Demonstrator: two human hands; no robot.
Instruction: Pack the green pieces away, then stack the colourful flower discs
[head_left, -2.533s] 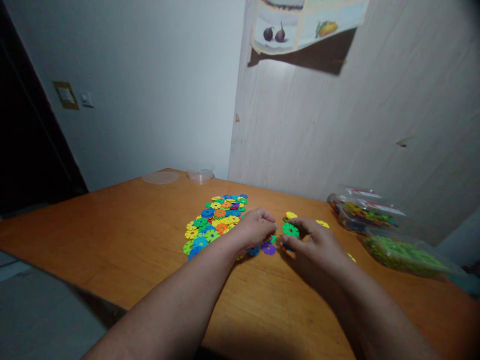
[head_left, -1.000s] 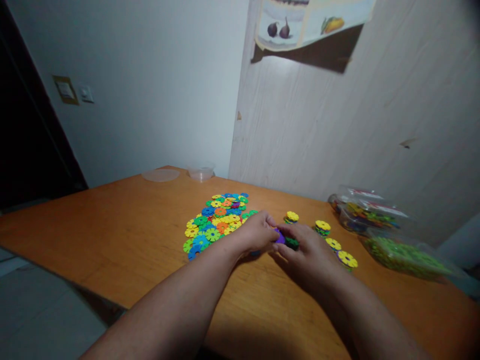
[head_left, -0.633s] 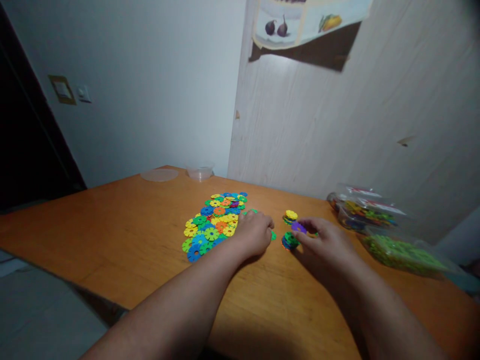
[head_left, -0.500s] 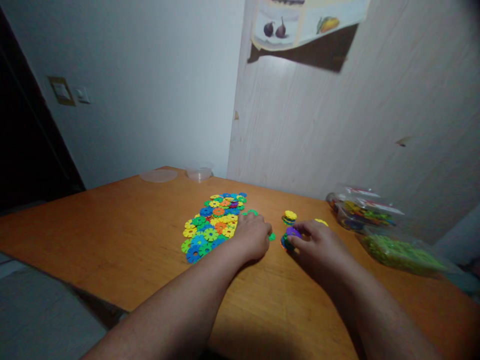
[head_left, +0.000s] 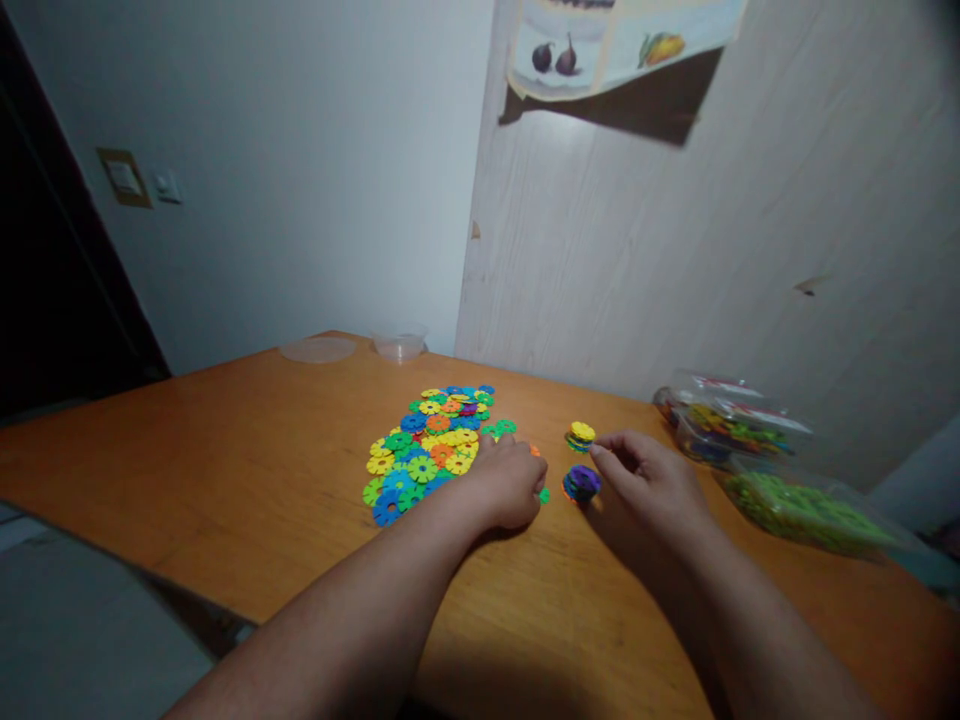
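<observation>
Orange table (head_left: pixel 225 480) – left hand (head_left: pixel 506 480) curled on disc pile (head_left: pixel 427 445); right hand (head_left: pixel 649 490) loosely spread, empty, beside purple-topped stack (head_left: pixel 582 483).

On the table (head_left: pixel 225 480), a spread of flower-shaped discs (head_left: pixel 427 445) lies left of centre. Just right of it rests the left hand (head_left: pixel 506 480); a small disc stack (head_left: pixel 582 484) sits between it and the right hand (head_left: pixel 649 490). Another stack (head_left: pixel 580 436) lies farther back. Bags of pieces (head_left: pixel 750 450) lie at the far right; a lid (head_left: pixel 319 350) and tub (head_left: pixel 400 347) sit at the far edge.
</observation>
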